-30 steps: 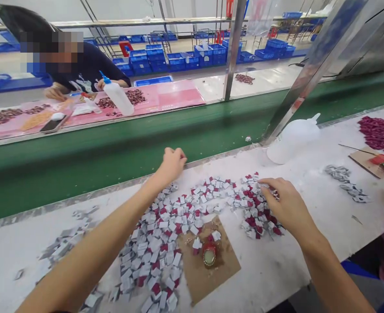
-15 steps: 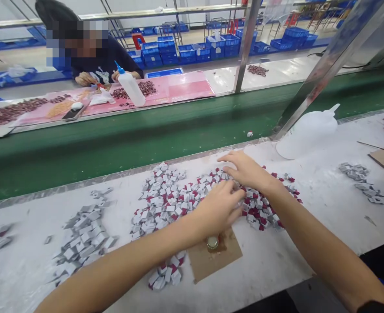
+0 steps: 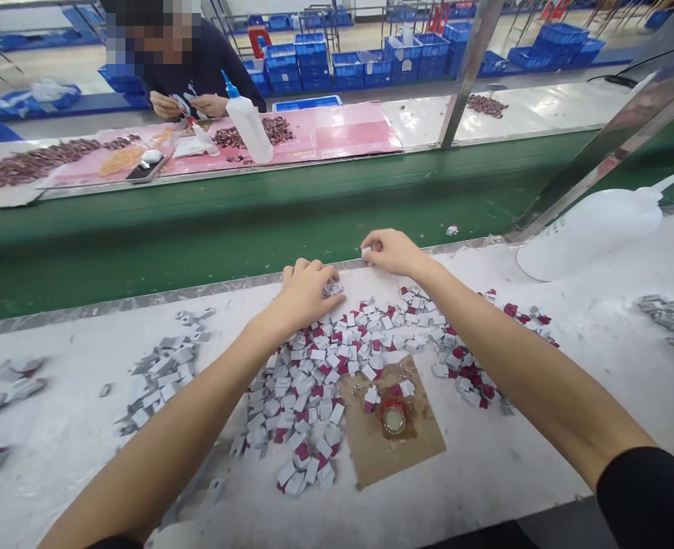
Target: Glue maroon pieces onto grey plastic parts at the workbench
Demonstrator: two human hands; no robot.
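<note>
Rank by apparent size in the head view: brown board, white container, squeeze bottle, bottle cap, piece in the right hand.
1. White container and brown board: too close to rank.
2. Squeeze bottle, though it is farther off.
3. Bottle cap.
4. Piece in the right hand, partly hidden.

One brown card [image 3: 388,463] bears one round cap [image 3: 395,419] and two small white-and-red pieces [image 3: 372,396], while the heaped pieces [image 3: 303,393] along its left are too many to count. Beyond the card are two hands, one left hand [image 3: 308,296] and one right hand [image 3: 391,251], the latter with one white piece [image 3: 365,252]. Farther beyond it: one loose piece [image 3: 452,229], one bottle [image 3: 251,131], one phone [image 3: 144,169], one co-worker [image 3: 211,65].
</note>
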